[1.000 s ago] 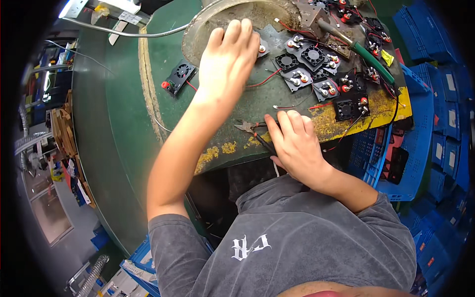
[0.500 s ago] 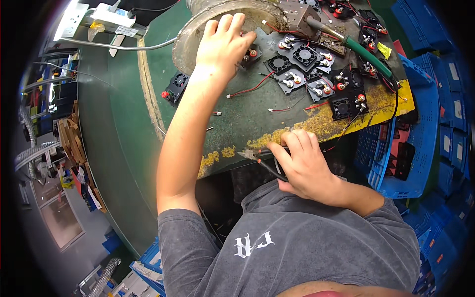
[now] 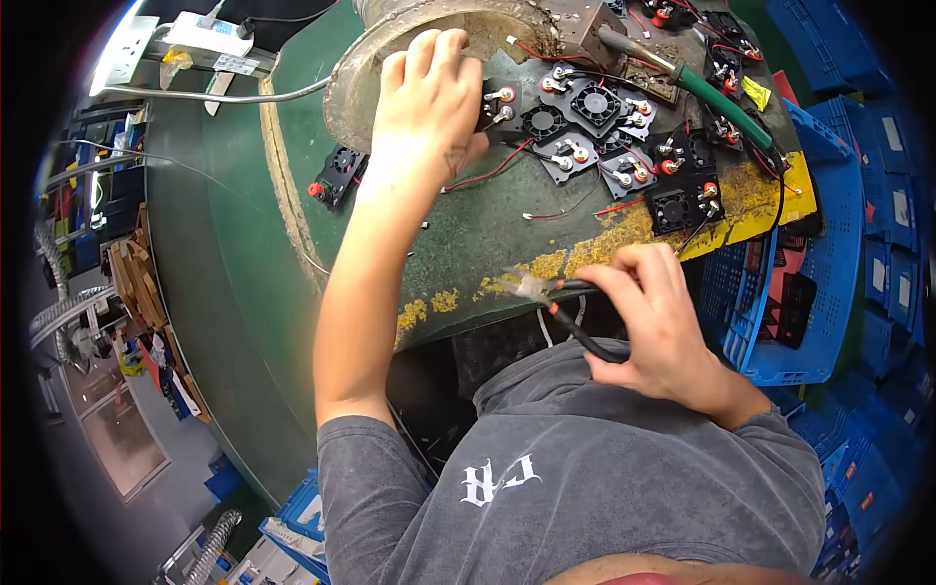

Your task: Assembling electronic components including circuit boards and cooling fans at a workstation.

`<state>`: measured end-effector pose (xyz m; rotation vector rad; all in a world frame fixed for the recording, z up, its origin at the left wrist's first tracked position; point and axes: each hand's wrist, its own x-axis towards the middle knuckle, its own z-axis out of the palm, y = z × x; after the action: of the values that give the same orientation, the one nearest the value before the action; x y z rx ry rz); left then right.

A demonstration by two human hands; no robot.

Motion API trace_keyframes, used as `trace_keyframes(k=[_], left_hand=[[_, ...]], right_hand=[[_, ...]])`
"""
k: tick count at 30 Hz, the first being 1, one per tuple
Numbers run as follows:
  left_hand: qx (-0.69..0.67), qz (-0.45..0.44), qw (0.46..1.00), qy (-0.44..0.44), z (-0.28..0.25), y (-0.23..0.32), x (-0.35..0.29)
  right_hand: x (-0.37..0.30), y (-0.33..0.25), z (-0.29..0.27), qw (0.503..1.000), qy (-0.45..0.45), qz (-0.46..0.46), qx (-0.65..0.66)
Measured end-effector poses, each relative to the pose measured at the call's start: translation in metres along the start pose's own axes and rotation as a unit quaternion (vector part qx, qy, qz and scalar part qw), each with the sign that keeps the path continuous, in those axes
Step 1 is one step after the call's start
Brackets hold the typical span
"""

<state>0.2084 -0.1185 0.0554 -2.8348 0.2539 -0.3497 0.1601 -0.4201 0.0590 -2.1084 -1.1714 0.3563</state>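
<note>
My right hand [image 3: 658, 327] holds cutting pliers [image 3: 526, 286] at the table's front edge. Their black handles with orange ends are spread apart, and the metal head points left. My left hand [image 3: 429, 102] is over the far part of the table, in front of a wide dull metal funnel [image 3: 356, 97]. Its thumb stands away from the bent fingers, whose tips are hidden; nothing shows in it. Just right of it lies a dark plate with red and metal terminals [image 3: 502, 95]. Several small black fans [image 3: 597, 102] on similar plates, with red and black wires, lie further right.
A green-handled soldering iron [image 3: 726, 112] rests at the right back, against a metal block [image 3: 590, 44]. Another fan plate [image 3: 341, 171] lies left of my left forearm. Blue crates [image 3: 809, 361] stand off the right edge. A power strip [image 3: 210, 37] is at the back left.
My left hand has drawn back leftward from the terminal plate, which shows more now. My right hand has moved right with the pliers, and their handles have spread wider. The view has shifted slightly.
</note>
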Motion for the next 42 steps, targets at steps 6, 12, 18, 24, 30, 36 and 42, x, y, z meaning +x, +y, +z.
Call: trace_keyframes(k=[6,12,18,24,30,36,42], left_hand=[[-0.158,-0.102,0.979,0.077,-0.009,0.029,-0.043],[-0.462,-0.345,0.817,0.011,-0.012,0.045,-0.073],[-0.609,-0.326,0.722,0.039,0.008,0.050,-0.100],[-0.734,-0.349,0.583,-0.024,0.016,0.040,-0.115],[-0.587,-0.327,0.739,0.054,0.019,0.043,-0.114],[-0.493,-0.286,0.818,0.080,0.024,0.025,-0.110],[-0.548,-0.261,0.791,0.083,0.032,0.021,-0.109]], right_hand=[[-0.001,0.005,0.000,0.988,0.080,0.094,0.088],[0.019,0.005,0.008,0.992,0.115,0.050,0.018],[0.030,-0.001,0.010,0.992,0.127,0.026,0.001],[0.033,0.001,0.017,0.988,0.151,0.026,0.009],[0.037,-0.005,0.021,0.990,0.139,0.026,-0.029],[0.043,-0.001,0.030,0.988,0.149,0.025,-0.021],[0.049,-0.001,0.030,0.981,0.158,0.009,-0.109]])
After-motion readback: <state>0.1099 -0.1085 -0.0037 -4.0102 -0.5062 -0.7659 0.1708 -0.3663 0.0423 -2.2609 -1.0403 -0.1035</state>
